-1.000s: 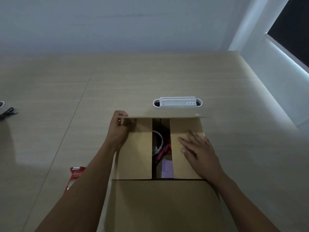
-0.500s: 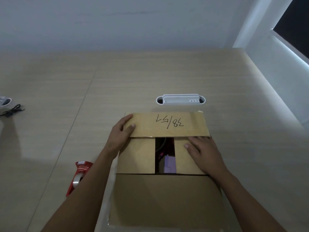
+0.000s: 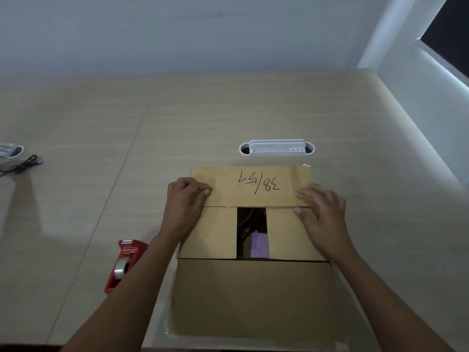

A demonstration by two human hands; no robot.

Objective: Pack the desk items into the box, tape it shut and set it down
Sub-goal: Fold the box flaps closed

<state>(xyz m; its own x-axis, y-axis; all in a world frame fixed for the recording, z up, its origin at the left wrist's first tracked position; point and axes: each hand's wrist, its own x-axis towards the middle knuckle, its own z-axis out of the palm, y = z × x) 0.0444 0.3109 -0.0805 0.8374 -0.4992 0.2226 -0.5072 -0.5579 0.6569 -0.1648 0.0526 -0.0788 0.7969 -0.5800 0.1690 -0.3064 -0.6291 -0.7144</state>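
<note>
Box of brown cardboard at the near edge of the pale wood tabletop, directly below the camera. Far flap folded down over the top, marked with handwritten figures; two side flaps under it, apart, with a dark gap between them showing a purple item and something pink inside. Near flap not yet folded over, slanting toward the camera. Left hand on the far flap's left end, fingers curled at its edge, thumb side pressing down; grip of that hand loose, nothing enclosed as far as can be told. Right hand flat with fingers spread, pressing the far flap's right end and the right side flap. Red tape dispenser with a clear roll lying just left of the box, beside the left forearm. White cable-port organiser set in the tabletop just beyond the box. Black cable and a white object far left.
</note>
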